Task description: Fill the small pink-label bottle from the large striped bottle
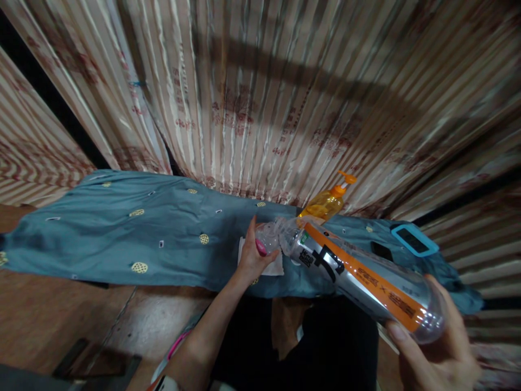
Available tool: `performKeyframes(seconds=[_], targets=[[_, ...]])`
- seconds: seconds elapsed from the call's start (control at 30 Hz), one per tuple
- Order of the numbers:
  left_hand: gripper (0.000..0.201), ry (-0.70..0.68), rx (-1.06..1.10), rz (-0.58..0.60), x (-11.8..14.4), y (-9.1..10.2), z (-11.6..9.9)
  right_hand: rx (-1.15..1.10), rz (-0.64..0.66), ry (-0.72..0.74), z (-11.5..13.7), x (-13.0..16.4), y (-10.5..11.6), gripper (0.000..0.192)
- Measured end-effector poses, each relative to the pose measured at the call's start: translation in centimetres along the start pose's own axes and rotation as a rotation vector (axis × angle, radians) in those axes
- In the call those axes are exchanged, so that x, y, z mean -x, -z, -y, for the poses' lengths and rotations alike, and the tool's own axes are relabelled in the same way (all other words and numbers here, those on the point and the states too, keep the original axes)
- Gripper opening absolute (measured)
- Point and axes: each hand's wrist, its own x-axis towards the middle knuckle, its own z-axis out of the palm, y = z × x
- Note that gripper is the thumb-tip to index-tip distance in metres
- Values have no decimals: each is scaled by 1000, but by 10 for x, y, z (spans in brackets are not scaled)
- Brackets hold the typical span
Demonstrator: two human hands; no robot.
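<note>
Clock positions are read from the left hand, with 12 directly away from the seated person. From where I stand, a pleated, red-printed curtain [248,119] closes off the 12 o'clock side. Below it runs the bench [97,228], draped in teal cloth with yellow pineapple motifs. The large clear plastic bottle [366,279], with its orange-and-silver label, is tilted over the bench, base at 4 o'clock, neck directed toward the left hand. Right hand [442,350]: grip spread to the bottle's width, thumb and fingers clamped around its base. An orange-topped pump bottle [323,206] containing amber liquid stands at 2 o'clock. A blue-framed device [427,248] lies at 3 o'clock. Left hand [251,262]: grip partly closed, curled around a small clear container [267,234] with a pink part. The large bottle's neck is right at this container; contact cannot be confirmed. A white sheet [277,269] lies beneath the left hand. A black flat device [381,251] also lies at 3 o'clock, nearer than the blue-framed one.
</note>
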Motion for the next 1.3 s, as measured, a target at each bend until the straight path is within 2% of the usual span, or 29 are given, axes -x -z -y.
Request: performKeyframes(seconds=[0.63, 0.77, 1.1, 1.3], targets=[[118, -7, 18, -2, 0, 1, 2, 22, -7, 12, 4, 2, -2, 103], [118, -8, 13, -2, 0, 1, 1, 2, -2, -5, 1, 0, 0, 104], [117, -13, 11, 17, -1, 3, 1, 36, 39, 87, -11, -2, 6, 99], [119, -1, 11, -2, -1, 2, 2, 64, 52, 86, -13, -3, 7, 100]])
